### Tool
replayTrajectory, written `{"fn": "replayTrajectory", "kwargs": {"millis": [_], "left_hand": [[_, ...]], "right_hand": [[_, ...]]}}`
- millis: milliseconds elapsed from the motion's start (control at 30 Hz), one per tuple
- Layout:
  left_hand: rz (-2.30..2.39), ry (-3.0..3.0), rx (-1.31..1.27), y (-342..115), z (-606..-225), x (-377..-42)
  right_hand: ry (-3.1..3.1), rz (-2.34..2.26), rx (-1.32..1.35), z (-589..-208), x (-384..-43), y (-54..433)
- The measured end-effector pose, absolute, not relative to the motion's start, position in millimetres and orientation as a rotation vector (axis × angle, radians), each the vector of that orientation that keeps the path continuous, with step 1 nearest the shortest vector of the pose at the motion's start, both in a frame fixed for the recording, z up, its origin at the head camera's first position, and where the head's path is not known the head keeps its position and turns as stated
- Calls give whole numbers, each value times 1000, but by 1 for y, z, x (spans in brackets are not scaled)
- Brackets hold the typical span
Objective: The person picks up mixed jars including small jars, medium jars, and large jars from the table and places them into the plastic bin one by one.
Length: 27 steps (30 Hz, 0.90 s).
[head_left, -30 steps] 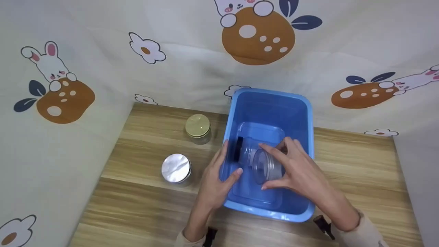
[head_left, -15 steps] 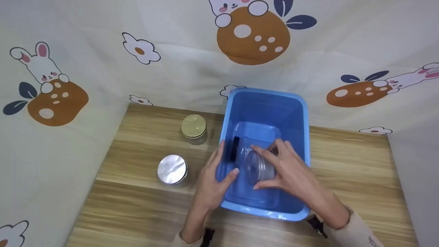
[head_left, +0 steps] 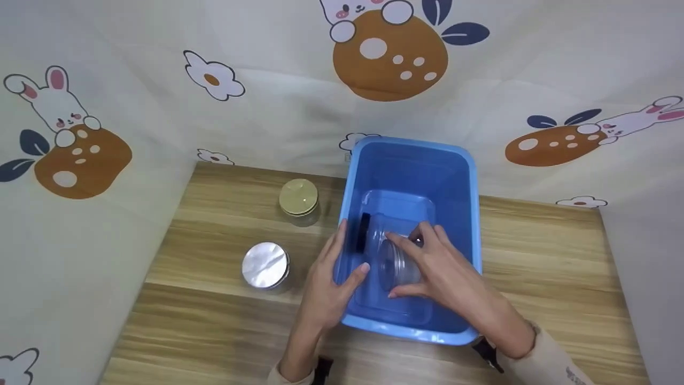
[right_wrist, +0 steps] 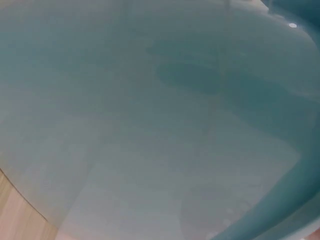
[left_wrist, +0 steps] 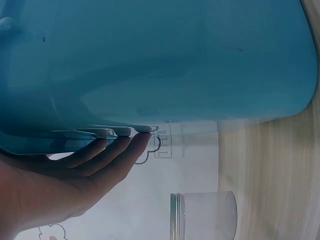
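Observation:
In the head view my right hand [head_left: 443, 267] grips a clear jar [head_left: 394, 267] tilted on its side inside the blue plastic tub [head_left: 473, 214]. Thumb and index finger lie on either side of its ringed end. Close to its left, a second clear jar with a black lid [head_left: 363, 233] lies on the tub's floor, partly hidden. My left hand [head_left: 326, 291] holds the tub's left rim, thumb over the inside. From the left wrist, its fingers [left_wrist: 117, 157] reach the outer wall just under the rim. Only the tub's outer wall [right_wrist: 140, 125] fills most of the right wrist view.
Left of the tub, a gold-lidded jar [head_left: 299, 199] and a silver-lidded jar [head_left: 265, 266] stand upright on the wooden table [head_left: 208, 321]. A cloth printed with rabbits and oranges [head_left: 283, 112] rises behind the table and along both sides.
My right hand has moved slightly left and lower in the tub with the jar, closer to the black-lidded one. My left hand keeps its hold on the rim. The head view has shifted a little.

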State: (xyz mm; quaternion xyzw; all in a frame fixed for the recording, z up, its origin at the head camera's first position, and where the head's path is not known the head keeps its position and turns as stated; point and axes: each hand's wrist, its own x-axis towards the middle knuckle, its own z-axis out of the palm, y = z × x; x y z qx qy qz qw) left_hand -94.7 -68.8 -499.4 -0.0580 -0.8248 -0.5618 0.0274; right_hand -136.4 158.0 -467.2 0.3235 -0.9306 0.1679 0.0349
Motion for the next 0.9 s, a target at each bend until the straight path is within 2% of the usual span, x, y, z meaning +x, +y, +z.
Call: {"fn": "replayTrajectory", "kwargs": {"millis": [900], "left_hand": [[-1716, -2576, -176, -69, -500, -94]], "right_hand": [[-2958, 396, 1076, -479, -130, 149]]}}
